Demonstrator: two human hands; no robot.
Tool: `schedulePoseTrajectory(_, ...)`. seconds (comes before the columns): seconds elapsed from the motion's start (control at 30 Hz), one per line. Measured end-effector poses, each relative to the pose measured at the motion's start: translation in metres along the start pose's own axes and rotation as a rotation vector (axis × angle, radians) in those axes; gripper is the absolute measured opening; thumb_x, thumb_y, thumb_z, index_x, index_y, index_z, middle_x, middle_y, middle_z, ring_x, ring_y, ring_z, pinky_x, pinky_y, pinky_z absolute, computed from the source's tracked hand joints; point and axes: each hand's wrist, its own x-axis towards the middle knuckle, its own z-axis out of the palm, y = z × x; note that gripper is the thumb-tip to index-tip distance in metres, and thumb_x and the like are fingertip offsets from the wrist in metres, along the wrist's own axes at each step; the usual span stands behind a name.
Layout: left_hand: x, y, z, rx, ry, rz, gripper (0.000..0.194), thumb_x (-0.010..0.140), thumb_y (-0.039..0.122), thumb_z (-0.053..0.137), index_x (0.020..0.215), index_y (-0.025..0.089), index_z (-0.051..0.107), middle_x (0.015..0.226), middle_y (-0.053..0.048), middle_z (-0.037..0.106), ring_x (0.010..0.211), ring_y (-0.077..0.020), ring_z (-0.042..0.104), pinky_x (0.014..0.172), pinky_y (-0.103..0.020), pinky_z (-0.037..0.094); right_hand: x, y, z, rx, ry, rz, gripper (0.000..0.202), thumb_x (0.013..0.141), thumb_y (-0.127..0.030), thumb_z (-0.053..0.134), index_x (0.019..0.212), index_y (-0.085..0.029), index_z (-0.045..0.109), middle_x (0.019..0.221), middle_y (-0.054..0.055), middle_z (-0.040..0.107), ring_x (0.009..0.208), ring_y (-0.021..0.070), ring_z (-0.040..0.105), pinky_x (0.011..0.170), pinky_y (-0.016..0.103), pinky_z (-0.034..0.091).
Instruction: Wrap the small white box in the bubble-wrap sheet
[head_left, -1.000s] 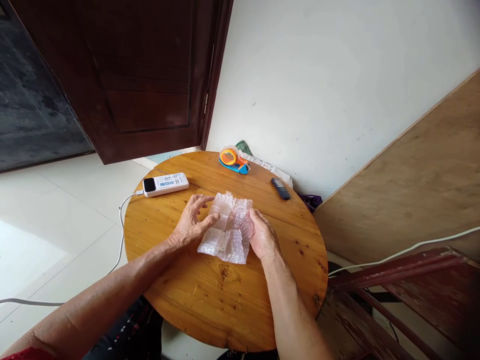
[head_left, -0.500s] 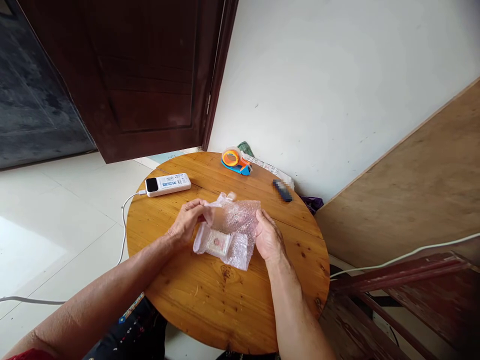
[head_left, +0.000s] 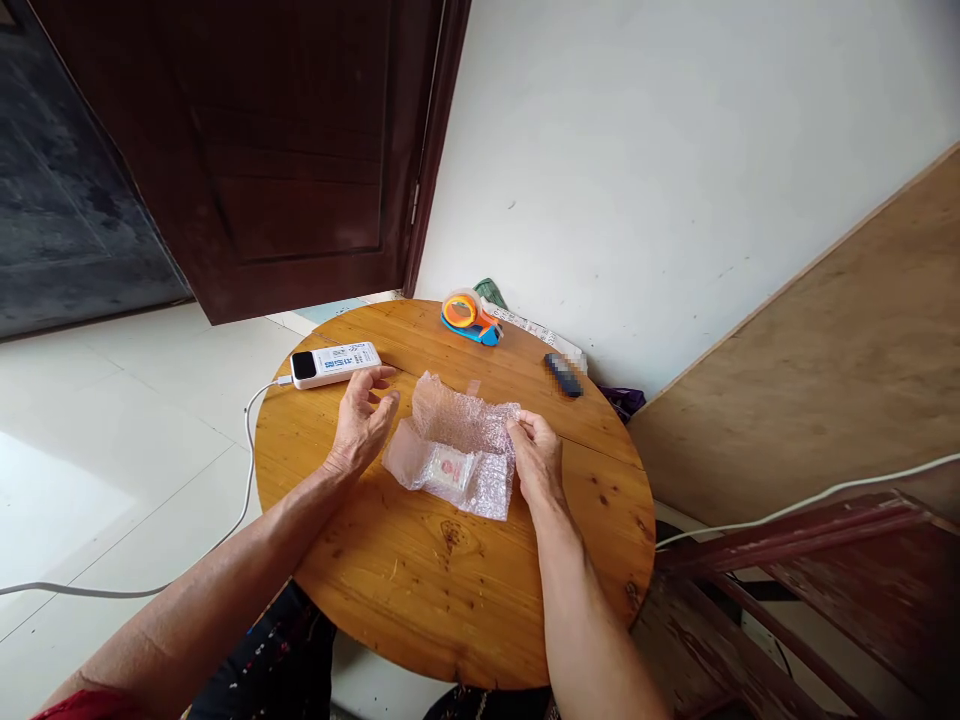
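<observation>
Clear bubble wrap [head_left: 469, 425] lies partly unfolded near the middle of a round wooden table [head_left: 450, 610]. A small whitish item with a reddish mark [head_left: 452, 468] rests in its lower fold, seen through or within the plastic. My left hand [head_left: 364, 418] is just left of the wrap, fingers apart, holding nothing. At the wrap's right edge, my right hand [head_left: 536, 452] pinches the plastic between thumb and fingers.
A white power bank [head_left: 336, 364] with a cable sits at the table's left back. An orange and blue tape dispenser [head_left: 471, 318] stands at the back edge, with a dark, pixelated object [head_left: 562, 375] to its right. A brown door [head_left: 300, 150] is behind.
My left hand has let go of the bubble wrap and moved left and up, its fingers spreading. The wrap's upper flap has opened out further. My right hand still holds the right edge.
</observation>
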Motion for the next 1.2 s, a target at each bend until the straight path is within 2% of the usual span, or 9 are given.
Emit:
schedulePoseTrajectory(0.13, -0.007, 0.024, -0.013, 0.277, -0.299, 0.165, 0.027, 0.074, 0.023, 0.054, 0.096, 0.020, 0.068, 0.101, -0.006, 0.069, 0.100, -0.0255, 0.059, 0.091, -0.039, 0.047, 0.000, -0.002, -0.004, -0.195, 0.001, -0.057, 0.035, 0.071, -0.037, 0.060, 0.102, -0.021, 0.067, 0.082, 0.005, 0.076, 0.078, 0.0252, 0.068, 0.077, 0.036, 0.049)
schedulePoseTrajectory(0.27, -0.004, 0.041, -0.011, 0.415, -0.747, 0.291, 0.060, 0.065, 0.016, 0.058, 0.124, 0.019, 0.063, 0.118, -0.009, 0.068, 0.113, -0.0291, 0.057, 0.100, -0.041, 0.044, -0.001, -0.006, -0.006, -0.349, -0.007, -0.092, 0.037, 0.073, -0.032, 0.057, 0.108, -0.024, 0.067, 0.086, 0.005, 0.077, 0.085, 0.0269, 0.068, 0.080, 0.037, 0.047)
schedulePoseTrajectory(0.37, 0.007, 0.043, 0.000, 0.455, -0.970, 0.243, 0.074, 0.058, 0.016, 0.062, 0.132, 0.020, 0.059, 0.116, -0.009, 0.069, 0.111, -0.0302, 0.059, 0.094, -0.037, 0.046, -0.001, -0.008, -0.005, -0.414, -0.011, -0.096, 0.037, 0.075, -0.031, 0.055, 0.110, -0.024, 0.067, 0.090, 0.006, 0.078, 0.087, 0.0278, 0.069, 0.080, 0.038, 0.047)
schedulePoseTrajectory(0.47, 0.020, 0.040, 0.008, 0.545, -1.062, 0.160, 0.070, 0.056, 0.013, 0.061, 0.125, 0.021, 0.065, 0.099, -0.006, 0.073, 0.094, -0.0286, 0.064, 0.082, -0.033, 0.047, 0.000, -0.009, -0.004, -0.454, -0.016, -0.093, 0.037, 0.077, -0.031, 0.055, 0.111, -0.023, 0.067, 0.092, 0.007, 0.078, 0.089, 0.0286, 0.069, 0.080, 0.039, 0.048)
schedulePoseTrajectory(0.6, 0.023, 0.047, 0.002, 0.699, -1.019, 0.242, 0.053, 0.057, 0.009, 0.059, 0.106, 0.025, 0.073, 0.079, -0.003, 0.069, 0.076, -0.0247, 0.062, 0.075, -0.033, 0.044, 0.000, -0.012, -0.003, -0.493, -0.027, -0.081, 0.037, 0.078, -0.028, 0.054, 0.113, -0.023, 0.066, 0.092, 0.006, 0.078, 0.089, 0.0277, 0.069, 0.078, 0.037, 0.048)
schedulePoseTrajectory(0.77, -0.021, 0.068, -0.030, 0.674, -1.045, 0.547, 0.033, 0.067, 0.006, 0.052, 0.085, 0.023, 0.075, 0.086, -0.006, 0.068, 0.090, -0.0250, 0.061, 0.089, -0.039, 0.045, 0.000, -0.016, -0.002, -0.537, -0.037, -0.053, 0.039, 0.079, -0.024, 0.052, 0.116, -0.023, 0.066, 0.095, 0.006, 0.077, 0.092, 0.0268, 0.069, 0.078, 0.035, 0.048)
schedulePoseTrajectory(0.93, -0.073, 0.074, -0.059, 0.556, -1.458, 0.551, 0.022, 0.063, 0.009, 0.066, 0.080, 0.021, 0.074, 0.110, -0.009, 0.069, 0.096, -0.0259, 0.063, 0.079, -0.035, 0.051, -0.003, -0.019, -0.004, -0.593, -0.032, -0.002, 0.038, 0.082, -0.030, 0.057, 0.119, -0.024, 0.065, 0.098, 0.006, 0.077, 0.091, 0.0274, 0.068, 0.076, 0.035, 0.046)
schedulePoseTrajectory(1.07, -0.067, 0.083, -0.059, 0.372, -1.378, 0.197, 0.021, 0.079, 0.017, 0.061, 0.097, 0.020, 0.072, 0.091, -0.003, 0.073, 0.078, -0.0152, 0.066, 0.069, -0.026, 0.053, -0.007, -0.021, -0.005, -0.625, -0.052, 0.008, 0.034, 0.084, -0.030, 0.057, 0.117, -0.024, 0.065, 0.098, 0.004, 0.077, 0.091, 0.0246, 0.067, 0.075, 0.032, 0.045)
schedulePoseTrajectory(1.2, -0.050, 0.068, -0.036, 0.517, -0.858, 0.309, 0.029, 0.086, 0.018, 0.052, 0.111, 0.018, 0.067, 0.107, -0.008, 0.070, 0.091, -0.0190, 0.066, 0.083, -0.035, 0.054, -0.009, -0.021, -0.005, -0.638, -0.064, 0.004, 0.036, 0.085, -0.027, 0.055, 0.119, -0.025, 0.065, 0.098, 0.002, 0.077, 0.091, 0.0226, 0.066, 0.074, 0.029, 0.044)
